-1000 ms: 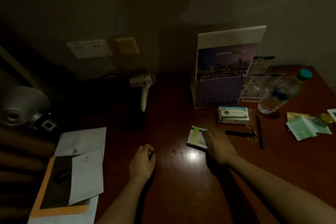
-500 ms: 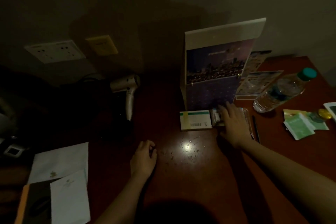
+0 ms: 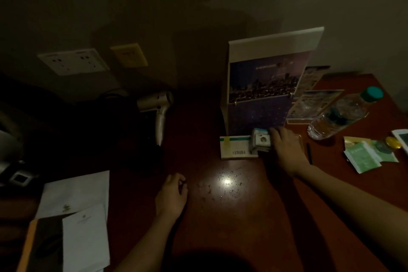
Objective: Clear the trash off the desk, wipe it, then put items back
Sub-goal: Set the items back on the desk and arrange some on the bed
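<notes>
On the dark red-brown desk (image 3: pixel 242 238), small crumbs (image 3: pixel 227 183) lie scattered around a bright glare spot. My right hand (image 3: pixel 287 150) grips a small white-and-blue box (image 3: pixel 260 141), tipped up on end against a flat white box with a green stripe (image 3: pixel 236 150), just in front of the standing calendar (image 3: pixel 265 86). My left hand (image 3: pixel 172 196) rests on the desk left of the crumbs, fingers curled in; whether it holds anything is hidden.
A water bottle (image 3: pixel 340 117) lies at the right with green sachets (image 3: pixel 364 157) and a pen (image 3: pixel 309 153) nearby. Leaflets (image 3: pixel 313 104) lean behind it. A hair dryer (image 3: pixel 159 112) stands at the back centre. Papers (image 3: pixel 75 194) sit at the left.
My right hand pushed the green-striped box back toward the calendar, then moved right onto the small white-and-blue box and tipped it up. The left hand stayed put.
</notes>
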Action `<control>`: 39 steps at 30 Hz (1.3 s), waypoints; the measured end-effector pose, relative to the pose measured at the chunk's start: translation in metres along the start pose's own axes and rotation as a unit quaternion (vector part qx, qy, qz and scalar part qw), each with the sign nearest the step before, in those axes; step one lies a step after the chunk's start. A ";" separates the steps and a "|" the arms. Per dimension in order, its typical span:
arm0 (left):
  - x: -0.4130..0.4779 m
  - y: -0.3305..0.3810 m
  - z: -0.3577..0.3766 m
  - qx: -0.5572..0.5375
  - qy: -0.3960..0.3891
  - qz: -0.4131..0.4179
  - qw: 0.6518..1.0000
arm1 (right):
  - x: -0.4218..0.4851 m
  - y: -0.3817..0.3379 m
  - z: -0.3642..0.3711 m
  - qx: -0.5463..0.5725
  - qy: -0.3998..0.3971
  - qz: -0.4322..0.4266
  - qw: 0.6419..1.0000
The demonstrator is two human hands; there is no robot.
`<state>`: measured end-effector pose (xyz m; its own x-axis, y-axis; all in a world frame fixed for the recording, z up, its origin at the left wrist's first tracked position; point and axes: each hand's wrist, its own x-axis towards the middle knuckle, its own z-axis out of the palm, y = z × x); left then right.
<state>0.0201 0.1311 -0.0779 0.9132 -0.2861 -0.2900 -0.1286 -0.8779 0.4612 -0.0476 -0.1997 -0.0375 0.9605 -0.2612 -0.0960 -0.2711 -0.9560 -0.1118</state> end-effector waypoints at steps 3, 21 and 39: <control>0.000 0.001 -0.001 -0.002 -0.001 0.003 1.000 | 0.012 -0.030 -0.005 0.020 0.001 -0.056 0.998; 0.016 0.016 -0.014 0.008 0.015 0.045 0.999 | 0.008 -0.062 0.010 0.063 0.021 -0.033 0.997; -0.078 0.052 -0.021 0.087 -0.016 0.138 0.986 | -0.158 -0.058 -0.012 0.144 -0.029 0.080 0.986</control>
<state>-0.0498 0.1158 -0.0140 0.8218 -0.5329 -0.2015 -0.4375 -0.8169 0.3759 -0.1825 -0.1047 -0.0044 0.9009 -0.3896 -0.1913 -0.4337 -0.8236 -0.3655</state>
